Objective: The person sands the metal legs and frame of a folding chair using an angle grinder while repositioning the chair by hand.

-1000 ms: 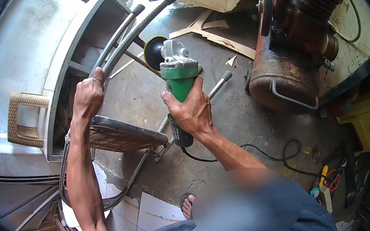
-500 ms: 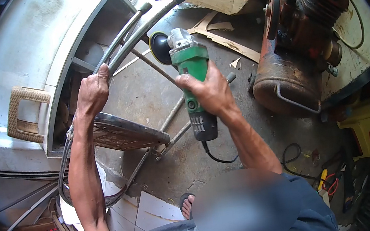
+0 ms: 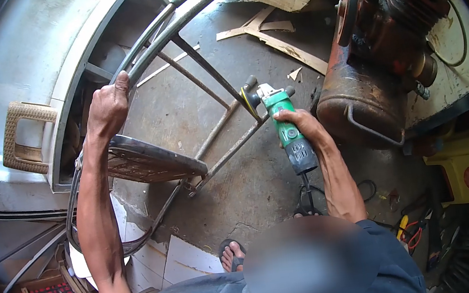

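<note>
My left hand [image 3: 107, 110] is closed around a leg of a metal folding chair [image 3: 174, 34], which lies tipped over with its dark seat below my hand. In my right hand [image 3: 305, 126] is a green angle grinder [image 3: 283, 108], its head pointing up and left. The grinder's round disc [image 3: 249, 100], seen nearly edge-on, is at the joint of the chair's crossbar and lower leg; whether it touches the metal is hard to tell. A cord runs down from the grinder's black rear end.
A rusty air compressor [image 3: 360, 96] stands at the right, near a yellow plastic object [image 3: 463, 171]. Wood scraps [image 3: 286, 46] lie on the floor beyond the chair. Tools with a yellow handle [image 3: 402, 226] are at the lower right. An open-fronted cabinet [image 3: 72, 90] stands at the left.
My right hand has moved the grinder right and down, from beside the upper chair legs to the lower leg. My left hand keeps its hold and has shifted slightly left in view.
</note>
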`<action>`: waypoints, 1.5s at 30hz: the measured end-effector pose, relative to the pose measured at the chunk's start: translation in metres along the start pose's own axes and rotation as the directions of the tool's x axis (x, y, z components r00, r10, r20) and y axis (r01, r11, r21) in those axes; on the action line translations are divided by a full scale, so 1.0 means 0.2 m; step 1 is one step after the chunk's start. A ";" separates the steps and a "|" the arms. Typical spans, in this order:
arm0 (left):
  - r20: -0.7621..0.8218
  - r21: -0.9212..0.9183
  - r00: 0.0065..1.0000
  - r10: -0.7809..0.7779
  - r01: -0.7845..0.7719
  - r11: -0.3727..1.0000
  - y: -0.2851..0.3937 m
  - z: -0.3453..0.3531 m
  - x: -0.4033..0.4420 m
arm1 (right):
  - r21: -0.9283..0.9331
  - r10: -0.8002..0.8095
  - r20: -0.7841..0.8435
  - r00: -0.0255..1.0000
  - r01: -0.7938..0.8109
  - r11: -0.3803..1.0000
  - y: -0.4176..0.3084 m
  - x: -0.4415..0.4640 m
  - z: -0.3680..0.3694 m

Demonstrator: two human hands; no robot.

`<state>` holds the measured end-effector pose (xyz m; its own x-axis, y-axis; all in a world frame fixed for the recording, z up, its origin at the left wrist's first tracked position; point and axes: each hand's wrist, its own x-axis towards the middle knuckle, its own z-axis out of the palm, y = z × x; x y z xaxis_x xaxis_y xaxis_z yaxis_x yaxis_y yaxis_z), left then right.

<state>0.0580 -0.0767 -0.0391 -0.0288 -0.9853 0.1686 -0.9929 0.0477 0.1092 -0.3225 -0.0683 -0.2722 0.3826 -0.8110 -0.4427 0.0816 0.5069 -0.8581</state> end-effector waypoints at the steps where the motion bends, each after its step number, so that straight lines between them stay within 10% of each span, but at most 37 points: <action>1: -0.011 -0.002 1.000 -0.006 0.006 1.000 0.01 0.00 0.00 | 0.013 0.036 0.001 0.999 -0.036 0.999 0.02 -0.01 -0.01; 14: -0.029 0.024 0.998 -0.052 0.052 0.998 -0.01 0.02 0.01 | 0.012 0.158 -0.059 0.986 -0.157 0.988 0.13 0.01 -0.02; 22: -0.021 0.039 0.998 -0.059 0.060 0.997 0.01 0.00 0.01 | -0.196 -0.375 0.013 0.927 0.370 0.908 -0.31 -0.11 0.26; 28: 0.026 0.030 0.998 -0.056 0.056 0.998 -0.02 0.00 0.04 | -0.120 -0.336 -0.013 0.942 0.332 0.936 -0.18 -0.07 0.27; 34: 0.048 0.018 0.996 -0.080 0.079 0.997 -0.01 -0.01 0.04 | 0.114 0.006 -0.200 0.980 0.018 0.993 0.24 -0.08 0.22; 45: 0.040 0.018 0.997 -0.070 0.069 0.997 -0.03 0.00 0.06 | 0.096 -0.181 -0.567 0.804 0.283 0.954 0.54 -0.01 0.68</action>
<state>0.0639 -0.0885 -0.0384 0.0356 -0.9920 0.1209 -0.9944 -0.0232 0.1028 -0.1893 0.0270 -0.3283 -0.2287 -0.9091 -0.3481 0.2746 0.2828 -0.9190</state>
